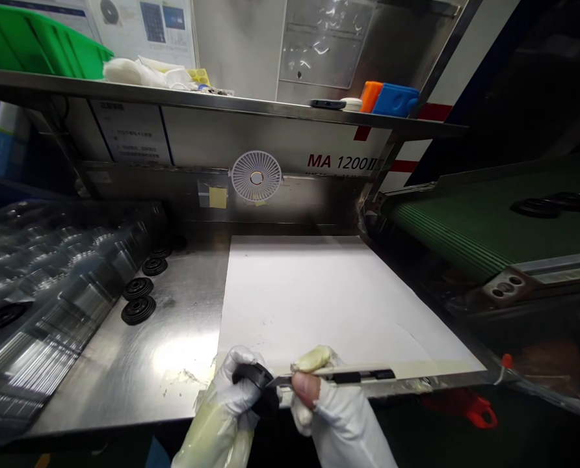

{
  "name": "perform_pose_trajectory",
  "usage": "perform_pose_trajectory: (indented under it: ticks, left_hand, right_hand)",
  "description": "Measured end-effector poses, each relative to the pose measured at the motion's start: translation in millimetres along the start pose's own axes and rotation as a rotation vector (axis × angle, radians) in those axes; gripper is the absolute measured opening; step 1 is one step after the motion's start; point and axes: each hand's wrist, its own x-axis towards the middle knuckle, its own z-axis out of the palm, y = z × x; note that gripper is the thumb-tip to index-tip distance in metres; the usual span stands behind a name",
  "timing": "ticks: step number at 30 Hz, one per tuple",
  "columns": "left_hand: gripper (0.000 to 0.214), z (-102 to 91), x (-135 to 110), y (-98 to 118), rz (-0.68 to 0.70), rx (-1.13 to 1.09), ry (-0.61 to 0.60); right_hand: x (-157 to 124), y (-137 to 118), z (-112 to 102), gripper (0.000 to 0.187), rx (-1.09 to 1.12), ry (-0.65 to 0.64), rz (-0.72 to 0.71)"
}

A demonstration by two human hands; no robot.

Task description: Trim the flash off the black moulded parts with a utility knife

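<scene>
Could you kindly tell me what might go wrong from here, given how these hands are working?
The blade of the utility knife points at the black rubber part gripped in the left hand, so a slip could cut through that glove. The right hand has a bare fingertip close beside the blade, which could also be nicked.

Both hands low at bottom centre, close together. Left hand white-gloved, fingers curled shut, wrist angled inward. Right hand also white-gloved, pinching closed, one bare fingertip poking out. Forearms in glossy pale sleeves, coming up from the bottom edge.
</scene>
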Motion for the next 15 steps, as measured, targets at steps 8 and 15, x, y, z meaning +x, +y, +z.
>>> perform_pose_trajectory:
  ticks: [8, 15]
  left_hand:
    - [0.034, -8.9, 8, -7, -0.051, 0.13, -0.132]
    - [0.04, -11.7, 10, -6, 0.016, 0.222, -0.052]
  right_hand:
    - [10, -21, 4, 0.028, -0.131, -0.218, 0.008]
    - [4, -14, -1, 0.021, -0.22, -0.216, 0.118]
